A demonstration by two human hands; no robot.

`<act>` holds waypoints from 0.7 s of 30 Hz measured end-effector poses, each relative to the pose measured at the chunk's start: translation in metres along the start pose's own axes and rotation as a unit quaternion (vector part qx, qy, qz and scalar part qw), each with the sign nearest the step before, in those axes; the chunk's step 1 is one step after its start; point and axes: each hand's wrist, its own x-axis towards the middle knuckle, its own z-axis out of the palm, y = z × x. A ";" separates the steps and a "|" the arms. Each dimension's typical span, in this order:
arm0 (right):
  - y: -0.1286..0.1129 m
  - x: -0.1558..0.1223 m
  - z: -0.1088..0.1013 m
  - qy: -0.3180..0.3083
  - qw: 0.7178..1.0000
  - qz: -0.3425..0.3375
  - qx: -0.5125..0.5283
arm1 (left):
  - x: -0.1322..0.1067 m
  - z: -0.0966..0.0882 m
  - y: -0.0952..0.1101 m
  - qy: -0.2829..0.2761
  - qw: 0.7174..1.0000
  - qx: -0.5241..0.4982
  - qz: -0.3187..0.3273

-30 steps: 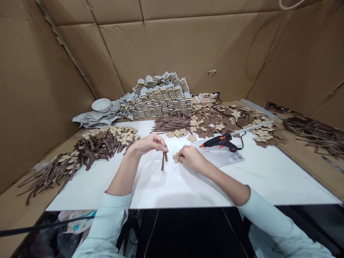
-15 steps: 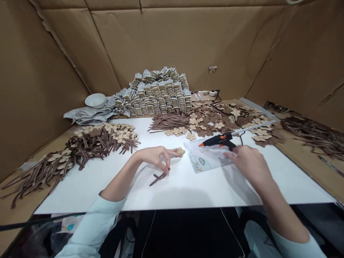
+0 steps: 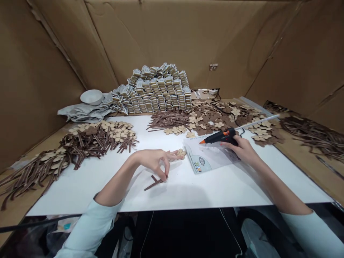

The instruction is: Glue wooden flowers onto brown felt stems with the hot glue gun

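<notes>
Black glue gun [image 3: 216, 137] in right hand [image 3: 240, 148], left [image 3: 153, 161] perhaps touching strips [image 3: 155, 182].

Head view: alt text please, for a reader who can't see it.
A person's right hand grips a black and orange hot glue gun over a clear plastic bag on a white board, while the left hand reaches to a small wooden flower cutout above crossed brown strips. Stacked packets rise behind.

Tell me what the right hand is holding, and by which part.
The right hand grips a black-and-orange hot glue gun by its handle at the rear, with the orange nozzle pointing left.
</notes>
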 end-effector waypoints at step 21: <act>0.006 0.010 -0.018 -0.106 0.987 0.040 0.116 | 0.046 0.051 0.015 0.025 0.995 0.011 0.093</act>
